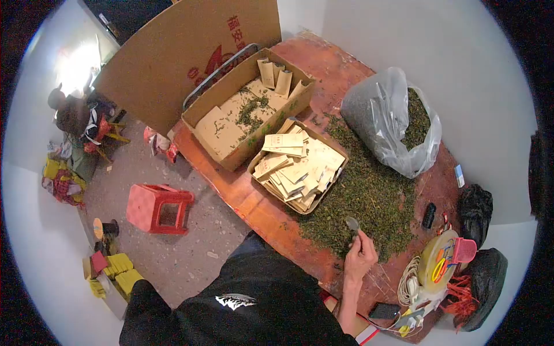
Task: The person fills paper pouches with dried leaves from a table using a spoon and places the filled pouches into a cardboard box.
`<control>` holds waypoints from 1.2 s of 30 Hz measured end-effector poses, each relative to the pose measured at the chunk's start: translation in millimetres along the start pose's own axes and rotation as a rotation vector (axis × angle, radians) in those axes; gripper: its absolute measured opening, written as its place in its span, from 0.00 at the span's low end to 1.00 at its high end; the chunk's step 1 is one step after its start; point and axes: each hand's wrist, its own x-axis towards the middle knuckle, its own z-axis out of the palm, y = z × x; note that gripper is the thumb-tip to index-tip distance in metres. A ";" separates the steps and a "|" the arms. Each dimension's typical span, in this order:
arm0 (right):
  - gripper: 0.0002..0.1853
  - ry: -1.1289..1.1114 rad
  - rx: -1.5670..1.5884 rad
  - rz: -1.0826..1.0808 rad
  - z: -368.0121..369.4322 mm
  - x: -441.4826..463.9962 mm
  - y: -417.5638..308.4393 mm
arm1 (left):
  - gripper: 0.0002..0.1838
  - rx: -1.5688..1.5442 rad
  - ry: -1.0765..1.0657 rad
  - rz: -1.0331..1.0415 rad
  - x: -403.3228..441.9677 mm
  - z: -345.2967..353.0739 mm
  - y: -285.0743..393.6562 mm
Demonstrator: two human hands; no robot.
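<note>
My right hand (361, 257) is closed around the handle of a small clear spoon (352, 223). The spoon's bowl is over the near part of a wide pile of dried green-brown leaves (369, 202) on the table. Left of the pile stands a shallow cardboard box (313, 206) heaped with flat tan paper packets (294, 173). A large clear plastic bag (375, 121), filled with the same leaves, leans open behind the pile. My left hand is out of sight; only a dark sleeve (144, 305) shows at lower left.
Behind the packets, a larger carton (245, 138) holds scattered leaves and several upright paper bags (283, 83). A red stool (158, 209) stands on the floor at left. Scissors (440, 269) lie on a round container, near cables (411, 282) and a phone (384, 311). Another person (75, 115) is at far left.
</note>
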 end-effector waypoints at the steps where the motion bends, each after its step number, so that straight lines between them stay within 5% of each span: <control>1: 0.12 0.004 -0.007 0.001 -1.1 -2.9 2.9 | 0.09 -0.010 0.005 -0.004 -0.8 -0.4 0.0; 20: 0.12 0.019 -0.190 -0.064 -18.0 -22.2 12.5 | 0.09 0.035 -0.042 0.021 -1.7 -12.0 -8.3; 36: 0.12 0.052 -0.069 0.144 -19.8 -28.9 -3.0 | 0.10 0.134 -0.108 0.039 -15.1 -35.6 -14.5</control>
